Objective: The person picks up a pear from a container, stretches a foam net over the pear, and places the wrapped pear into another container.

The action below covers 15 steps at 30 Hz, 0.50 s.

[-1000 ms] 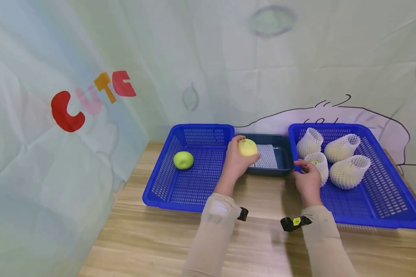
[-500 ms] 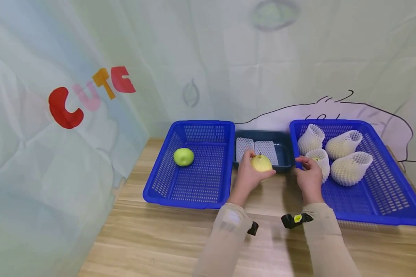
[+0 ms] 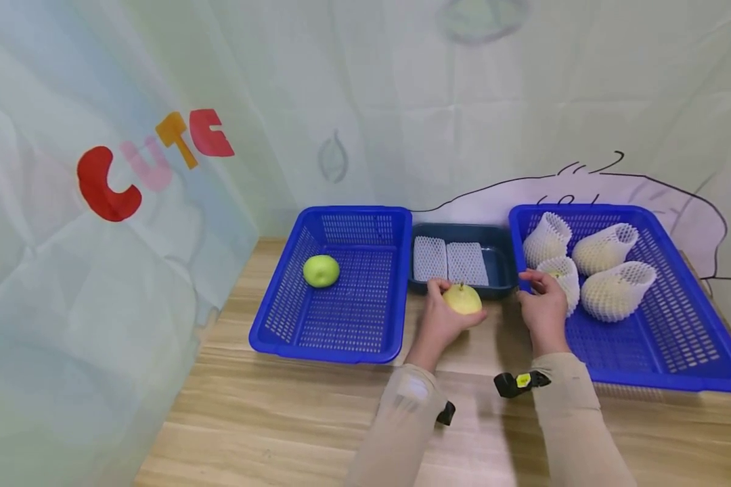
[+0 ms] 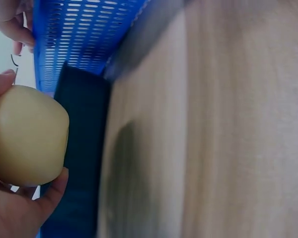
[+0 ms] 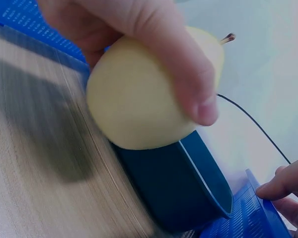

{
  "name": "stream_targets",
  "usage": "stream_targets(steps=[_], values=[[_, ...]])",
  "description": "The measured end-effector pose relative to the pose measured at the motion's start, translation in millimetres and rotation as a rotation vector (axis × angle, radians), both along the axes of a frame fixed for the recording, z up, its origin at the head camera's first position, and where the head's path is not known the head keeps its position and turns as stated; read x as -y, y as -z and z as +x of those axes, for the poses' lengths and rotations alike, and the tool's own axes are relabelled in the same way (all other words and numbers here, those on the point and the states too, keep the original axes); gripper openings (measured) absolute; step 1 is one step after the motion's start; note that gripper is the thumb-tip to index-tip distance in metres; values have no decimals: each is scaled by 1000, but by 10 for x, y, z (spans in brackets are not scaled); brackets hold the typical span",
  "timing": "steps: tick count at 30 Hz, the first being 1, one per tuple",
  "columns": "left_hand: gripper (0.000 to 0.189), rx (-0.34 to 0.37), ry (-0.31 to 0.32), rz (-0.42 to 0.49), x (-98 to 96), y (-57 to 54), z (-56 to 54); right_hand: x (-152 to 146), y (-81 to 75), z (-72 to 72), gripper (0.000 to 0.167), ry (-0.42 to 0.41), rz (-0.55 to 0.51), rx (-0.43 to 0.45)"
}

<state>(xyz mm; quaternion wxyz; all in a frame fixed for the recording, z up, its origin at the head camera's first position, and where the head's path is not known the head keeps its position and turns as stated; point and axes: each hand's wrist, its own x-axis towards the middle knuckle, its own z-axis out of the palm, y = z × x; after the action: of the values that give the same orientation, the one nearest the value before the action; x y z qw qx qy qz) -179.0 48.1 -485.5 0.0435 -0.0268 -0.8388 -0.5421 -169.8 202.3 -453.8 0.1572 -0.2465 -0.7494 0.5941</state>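
My left hand (image 3: 443, 321) grips a round yellow pear (image 3: 462, 298), fingers and thumb around its sides and the stem upward. It is held above the table, just in front of the dark green tray (image 3: 499, 291); the right wrist view shows the pear (image 5: 139, 99) close up. My right hand (image 3: 543, 308) rests with loosely bent fingers at the left rim of the right blue basket (image 3: 658, 385), holding no fruit. Several fruits in white foam net sleeves (image 3: 618, 291) sit in that basket, one partly hidden behind the right hand.
A second blue basket (image 3: 325, 353) stands on the left with one round green fruit (image 3: 321, 271) inside. Two stacks of flat white foam nets (image 3: 468, 264) lie in the tray. A printed cloth (image 3: 365, 101) hangs behind the wooden table (image 3: 250, 419).
My left hand has brought the pear from over the tray toward me and slightly right, uncovering the left stack of nets. The right hand has stayed at the basket rim.
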Motion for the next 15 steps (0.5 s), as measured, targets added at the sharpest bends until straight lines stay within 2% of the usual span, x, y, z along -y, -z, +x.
stream_targets(steps=[6, 15], values=[[75, -11, 18, -5, 30, 109, 24, 7, -8, 1, 33, 4, -8, -6], [68, -64, 118, -61, 77, 229, 56, 10, -2, -5, 34, 18, -23, -19]])
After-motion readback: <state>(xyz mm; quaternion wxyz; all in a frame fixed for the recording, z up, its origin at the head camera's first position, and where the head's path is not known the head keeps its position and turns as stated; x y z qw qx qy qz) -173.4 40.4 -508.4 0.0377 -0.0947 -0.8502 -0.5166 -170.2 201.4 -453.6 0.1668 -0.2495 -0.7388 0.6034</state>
